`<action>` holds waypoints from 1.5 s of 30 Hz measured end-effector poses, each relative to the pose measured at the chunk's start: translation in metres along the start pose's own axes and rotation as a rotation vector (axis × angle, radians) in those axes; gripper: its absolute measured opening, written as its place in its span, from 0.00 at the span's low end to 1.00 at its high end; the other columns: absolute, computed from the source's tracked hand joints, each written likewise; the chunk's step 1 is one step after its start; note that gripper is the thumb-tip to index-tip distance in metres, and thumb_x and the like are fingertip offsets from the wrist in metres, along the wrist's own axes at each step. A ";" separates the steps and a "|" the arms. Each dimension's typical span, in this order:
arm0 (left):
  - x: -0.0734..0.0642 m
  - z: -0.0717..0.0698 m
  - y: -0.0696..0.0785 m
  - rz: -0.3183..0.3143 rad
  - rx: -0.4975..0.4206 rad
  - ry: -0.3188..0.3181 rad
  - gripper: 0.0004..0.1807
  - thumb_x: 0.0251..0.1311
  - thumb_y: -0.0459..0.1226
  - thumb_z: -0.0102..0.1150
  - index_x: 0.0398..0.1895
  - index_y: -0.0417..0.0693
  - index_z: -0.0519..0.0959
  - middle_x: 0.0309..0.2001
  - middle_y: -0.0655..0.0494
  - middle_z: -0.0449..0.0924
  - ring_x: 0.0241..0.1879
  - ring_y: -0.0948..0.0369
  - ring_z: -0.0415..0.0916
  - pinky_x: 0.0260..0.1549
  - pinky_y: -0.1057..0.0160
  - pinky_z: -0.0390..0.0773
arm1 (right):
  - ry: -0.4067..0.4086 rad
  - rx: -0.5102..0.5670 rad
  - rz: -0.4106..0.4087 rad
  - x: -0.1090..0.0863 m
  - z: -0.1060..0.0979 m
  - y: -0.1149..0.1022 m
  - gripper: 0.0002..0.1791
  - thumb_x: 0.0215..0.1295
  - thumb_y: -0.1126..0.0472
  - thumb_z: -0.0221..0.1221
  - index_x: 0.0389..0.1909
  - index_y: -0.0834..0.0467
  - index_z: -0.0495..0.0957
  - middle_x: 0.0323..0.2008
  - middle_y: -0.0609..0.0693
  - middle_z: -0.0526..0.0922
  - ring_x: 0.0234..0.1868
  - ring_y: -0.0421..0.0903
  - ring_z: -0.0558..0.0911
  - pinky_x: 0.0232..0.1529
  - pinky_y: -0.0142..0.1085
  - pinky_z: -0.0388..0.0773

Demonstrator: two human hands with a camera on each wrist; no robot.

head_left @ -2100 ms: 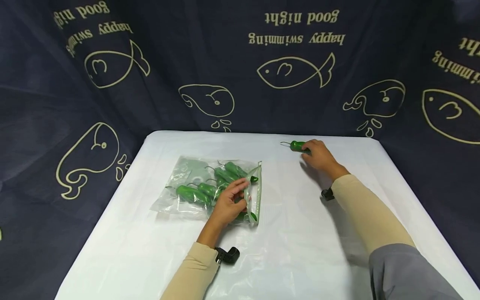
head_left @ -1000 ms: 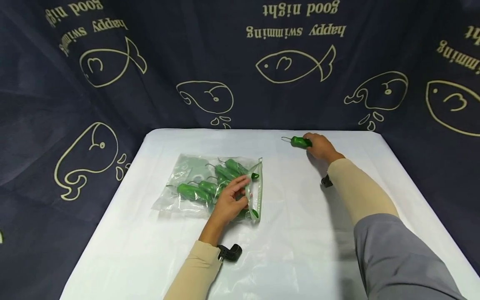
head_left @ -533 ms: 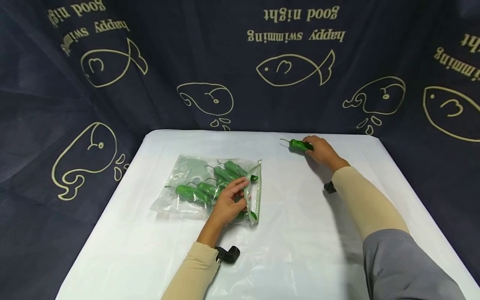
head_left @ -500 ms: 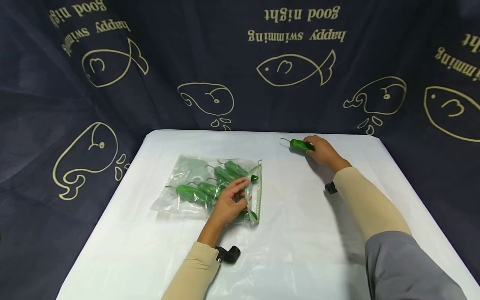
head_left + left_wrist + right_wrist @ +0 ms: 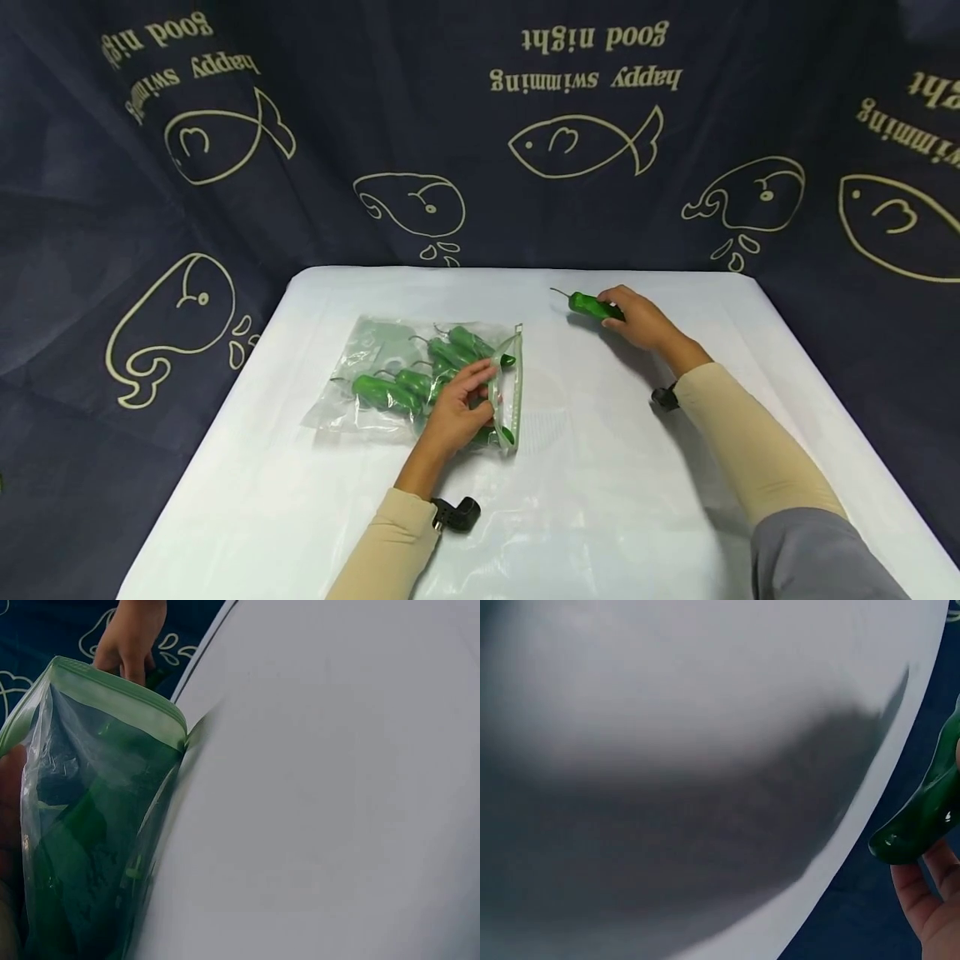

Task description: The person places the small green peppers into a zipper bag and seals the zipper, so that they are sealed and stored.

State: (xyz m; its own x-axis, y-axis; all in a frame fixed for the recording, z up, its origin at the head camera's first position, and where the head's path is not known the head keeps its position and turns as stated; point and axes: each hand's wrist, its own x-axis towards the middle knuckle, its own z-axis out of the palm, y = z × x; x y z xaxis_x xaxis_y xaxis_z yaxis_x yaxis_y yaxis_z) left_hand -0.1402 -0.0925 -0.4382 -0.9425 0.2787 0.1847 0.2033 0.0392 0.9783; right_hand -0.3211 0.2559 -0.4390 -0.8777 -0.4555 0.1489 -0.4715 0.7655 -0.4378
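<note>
My left hand (image 5: 456, 408) lies over a clear zip bag (image 5: 387, 337), pinching its mouth edge between thumb and fingers. The bag's opening faces right, and several green peppers (image 5: 384, 392) lie inside it. In the left wrist view the bag (image 5: 97, 817) shows its pale green zip band (image 5: 124, 705). Toward the back right of the table, my right hand (image 5: 637, 319) grips one green pepper (image 5: 587, 305) by its tip end, its thin stem pointing left. In the right wrist view this pepper (image 5: 919, 817) is held above the table, with fingers (image 5: 915, 900) beneath it.
A white-covered table (image 5: 600, 467) carries everything. Its back edge runs just beyond the right hand. Dark blue cloth (image 5: 315, 125) printed with fish and whales hangs behind and at both sides. Each wrist wears a small black camera (image 5: 459, 514).
The right hand has shifted its grip along the pepper toward the tip and brought it slightly left and nearer, off the table. The left hand and bag stay in place.
</note>
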 end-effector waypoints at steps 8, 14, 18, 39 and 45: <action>-0.002 0.000 0.001 -0.016 -0.030 0.015 0.30 0.56 0.18 0.48 0.67 0.25 0.66 0.72 0.40 0.60 0.43 0.53 0.67 0.28 0.66 0.83 | -0.002 0.018 -0.140 -0.013 0.012 -0.035 0.25 0.66 0.64 0.64 0.62 0.61 0.71 0.58 0.58 0.74 0.57 0.56 0.74 0.57 0.54 0.72; -0.002 0.001 -0.001 -0.023 -0.027 0.009 0.30 0.56 0.18 0.48 0.67 0.25 0.66 0.72 0.41 0.60 0.43 0.53 0.67 0.28 0.63 0.84 | 0.021 0.023 -0.197 -0.020 0.013 -0.055 0.24 0.63 0.65 0.66 0.59 0.58 0.74 0.56 0.55 0.75 0.56 0.54 0.75 0.56 0.53 0.74; -0.002 0.001 -0.001 -0.030 -0.016 0.003 0.30 0.57 0.18 0.48 0.67 0.26 0.66 0.72 0.41 0.60 0.43 0.52 0.67 0.29 0.63 0.83 | 0.031 0.021 -0.239 -0.025 0.011 -0.065 0.24 0.61 0.65 0.68 0.58 0.59 0.74 0.55 0.55 0.76 0.55 0.54 0.75 0.55 0.52 0.74; 0.003 0.004 -0.013 -0.003 -0.016 0.027 0.30 0.55 0.16 0.48 0.66 0.24 0.67 0.71 0.40 0.61 0.42 0.54 0.68 0.26 0.65 0.82 | -0.025 0.038 -0.379 -0.071 0.009 -0.084 0.22 0.58 0.64 0.70 0.54 0.57 0.77 0.52 0.48 0.78 0.50 0.45 0.76 0.47 0.45 0.77; 0.008 0.003 -0.032 0.012 -0.034 0.050 0.31 0.55 0.16 0.49 0.66 0.29 0.69 0.71 0.44 0.62 0.42 0.56 0.67 0.24 0.65 0.82 | -0.067 0.036 -0.383 -0.082 0.013 -0.087 0.21 0.59 0.63 0.70 0.53 0.54 0.78 0.50 0.44 0.78 0.49 0.41 0.75 0.47 0.41 0.77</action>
State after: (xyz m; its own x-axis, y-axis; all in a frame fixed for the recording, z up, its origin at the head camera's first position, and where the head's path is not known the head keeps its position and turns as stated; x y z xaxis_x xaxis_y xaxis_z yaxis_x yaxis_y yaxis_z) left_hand -0.1533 -0.0889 -0.4682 -0.9523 0.2307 0.1996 0.2059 0.0036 0.9786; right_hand -0.2073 0.2208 -0.4245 -0.6309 -0.7345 0.2501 -0.7594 0.5184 -0.3932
